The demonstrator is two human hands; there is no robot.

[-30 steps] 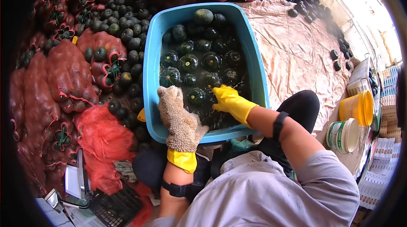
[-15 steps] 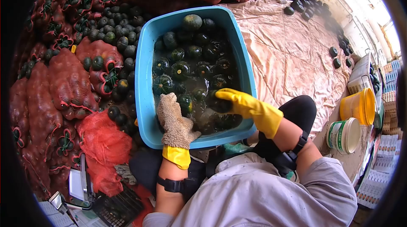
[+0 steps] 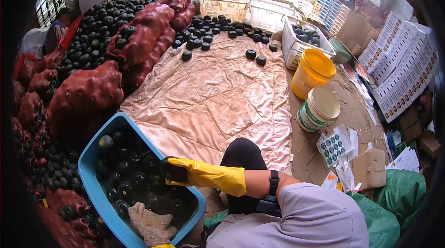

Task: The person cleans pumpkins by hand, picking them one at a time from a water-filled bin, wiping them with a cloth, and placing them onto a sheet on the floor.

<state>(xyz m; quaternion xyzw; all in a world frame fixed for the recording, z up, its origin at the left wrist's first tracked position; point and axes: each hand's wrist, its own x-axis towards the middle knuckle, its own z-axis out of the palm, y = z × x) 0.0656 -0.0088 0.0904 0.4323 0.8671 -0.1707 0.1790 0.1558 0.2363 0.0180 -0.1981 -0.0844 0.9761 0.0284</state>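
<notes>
My right hand (image 3: pixel 192 173), in a yellow rubber glove, grips a small dark green pumpkin (image 3: pixel 173 170) over the right rim of a blue tub (image 3: pixel 91 167). Water fills the tub, and more green pumpkins (image 3: pixel 124 187) sit in it, one lighter than the others. Over the near end of the tub is my left hand (image 3: pixel 149 222), wearing a fuzzy tan washing mitt on top of a yellow glove. The mitt hides its fingers, and I see nothing held in it.
A stained pink quilt (image 3: pixel 208 104) covers the floor ahead, with pumpkins (image 3: pixel 218 28) along its far edge. Red net sacks (image 3: pixel 85 91) and piled pumpkins stand left. At right are a yellow bucket (image 3: pixel 311 74), a white bucket (image 3: pixel 319 109) and a white crate (image 3: pixel 296 46).
My view has swung right and up towards the quilt. My right hand has lifted the pumpkin from the water to the tub's right rim. The mitted left hand stays at the tub's near end.
</notes>
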